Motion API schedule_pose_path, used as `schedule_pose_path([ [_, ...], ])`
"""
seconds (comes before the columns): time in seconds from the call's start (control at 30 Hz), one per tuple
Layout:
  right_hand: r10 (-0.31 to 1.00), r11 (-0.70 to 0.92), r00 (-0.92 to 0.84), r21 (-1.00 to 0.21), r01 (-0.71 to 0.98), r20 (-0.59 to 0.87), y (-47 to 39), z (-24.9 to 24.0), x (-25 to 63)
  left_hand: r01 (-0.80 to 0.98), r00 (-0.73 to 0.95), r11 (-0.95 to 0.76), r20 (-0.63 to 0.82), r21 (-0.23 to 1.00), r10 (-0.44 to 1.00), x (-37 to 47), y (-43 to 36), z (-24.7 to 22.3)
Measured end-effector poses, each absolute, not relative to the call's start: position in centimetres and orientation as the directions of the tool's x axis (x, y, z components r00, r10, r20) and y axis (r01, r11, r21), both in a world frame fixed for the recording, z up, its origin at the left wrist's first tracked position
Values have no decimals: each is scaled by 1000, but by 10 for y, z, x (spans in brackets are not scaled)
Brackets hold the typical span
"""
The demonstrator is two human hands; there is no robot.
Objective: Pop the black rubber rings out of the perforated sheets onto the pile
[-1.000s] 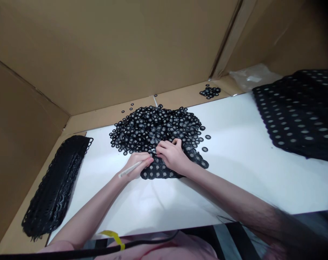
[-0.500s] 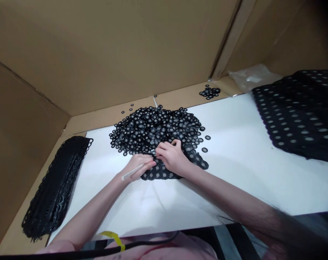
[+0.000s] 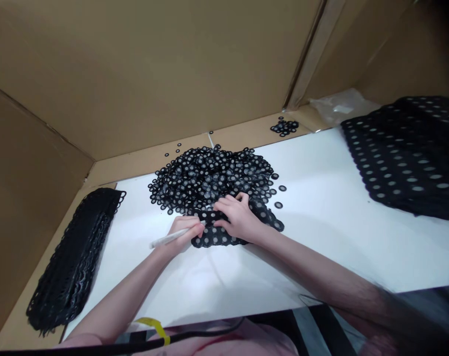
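My left hand (image 3: 183,233) is closed around a slim white pen-like tool (image 3: 169,238), whose back end points down to the left. Its tip end is at the edge of a black dotted piece of mesh fabric (image 3: 219,238) lying flat under both hands. My right hand (image 3: 238,217) rests on that fabric with thumb and fingers apart, its fingertips at the near edge of the pile. What lies beneath its fingers is hidden. Just beyond both hands spreads a large heap of small black rings with grey centres (image 3: 209,173).
A stack of black lacy strips (image 3: 74,257) lies at the left. At the right is a large black dotted fabric (image 3: 405,158), with a clear plastic bag (image 3: 343,106) behind it. A small ring cluster (image 3: 284,127) sits by the cardboard wall (image 3: 172,69). A white board (image 3: 320,198) covers the table.
My left hand has shifted slightly left, away from my right hand, and the pen-like tool lies flatter. My right thumb has come away from the fingers. The view has moved a little.
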State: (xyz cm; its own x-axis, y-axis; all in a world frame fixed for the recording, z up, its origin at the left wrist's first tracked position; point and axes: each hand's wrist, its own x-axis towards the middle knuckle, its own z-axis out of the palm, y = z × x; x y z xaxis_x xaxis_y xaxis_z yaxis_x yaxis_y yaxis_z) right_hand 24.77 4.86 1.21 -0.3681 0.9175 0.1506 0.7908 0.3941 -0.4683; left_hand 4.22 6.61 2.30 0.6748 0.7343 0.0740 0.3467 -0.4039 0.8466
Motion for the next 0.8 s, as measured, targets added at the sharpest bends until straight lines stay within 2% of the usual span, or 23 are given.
schedule_pose_path([
  [0.2, 935, 349, -327, -525, 777, 138, 49, 11, 246, 356, 712, -442, 68, 823, 699, 44, 67, 21],
  [0.43, 934, 350, -327, -533, 770, 142, 49, 12, 245, 327, 733, -449, 77, 832, 676, 44, 68, 20],
  [0.63, 931, 358, -340, -505, 785, 132, 49, 12, 242, 366, 758, -529, 85, 766, 647, 46, 67, 22],
  [0.8, 928, 367, -341, -520, 771, 149, 48, 12, 241, 388, 777, -516, 30, 764, 628, 45, 68, 26],
])
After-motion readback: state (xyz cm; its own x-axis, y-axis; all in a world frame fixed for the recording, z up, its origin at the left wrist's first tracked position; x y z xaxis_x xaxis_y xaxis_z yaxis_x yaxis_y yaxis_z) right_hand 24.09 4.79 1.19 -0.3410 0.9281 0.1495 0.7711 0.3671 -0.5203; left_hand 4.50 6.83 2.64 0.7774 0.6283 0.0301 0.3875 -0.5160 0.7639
